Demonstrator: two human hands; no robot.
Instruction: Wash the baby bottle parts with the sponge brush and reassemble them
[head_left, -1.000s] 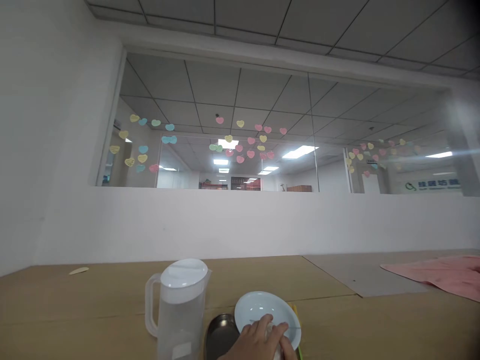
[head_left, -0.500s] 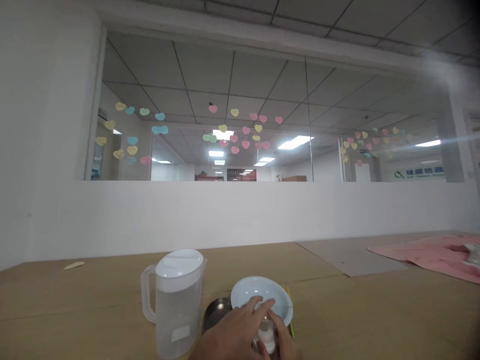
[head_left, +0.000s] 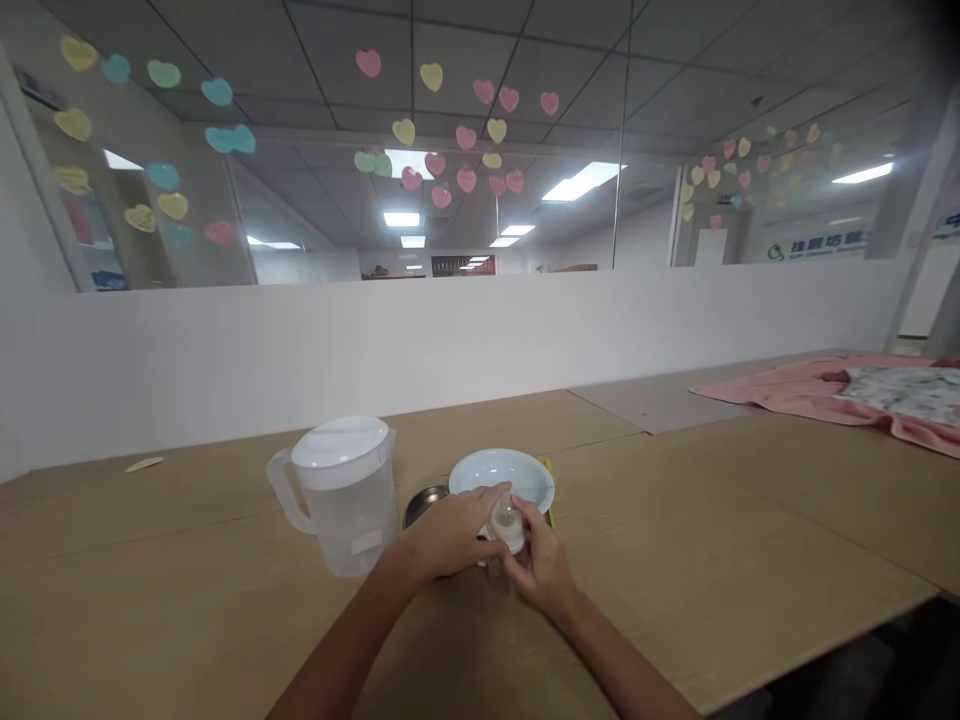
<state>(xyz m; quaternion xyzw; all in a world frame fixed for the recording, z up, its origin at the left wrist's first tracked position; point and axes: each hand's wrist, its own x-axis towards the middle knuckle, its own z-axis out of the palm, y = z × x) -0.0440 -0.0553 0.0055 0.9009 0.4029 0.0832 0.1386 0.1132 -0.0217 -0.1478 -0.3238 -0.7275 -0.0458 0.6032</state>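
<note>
Between my hands stands a small clear baby bottle [head_left: 507,524] with a domed top and a white collar; its lower part is mostly hidden. My right hand [head_left: 546,565] grips it from the right, fingers curled at the collar. From the left, my left hand [head_left: 450,530] closes round the same bottle, its fingers reaching over beside the top and its thumb across the near side. Just behind the hands is a pale blue bowl [head_left: 480,467]. A dark metal dish [head_left: 421,502] is partly covered by my left hand.
A translucent lidded pitcher [head_left: 349,510] stands left of my hands. Something yellow-green [head_left: 550,480] peeks out by the bowl's right side. A pink cloth [head_left: 780,385] lies at the far right of the wooden table [head_left: 712,540], whose edge shows at lower right. A white wall [head_left: 450,345] rises behind.
The view has tilted down, so the table and both forearms show more. Both hands stay around the bottle, with the fingers slightly shifted. The pitcher and bowl keep their places.
</note>
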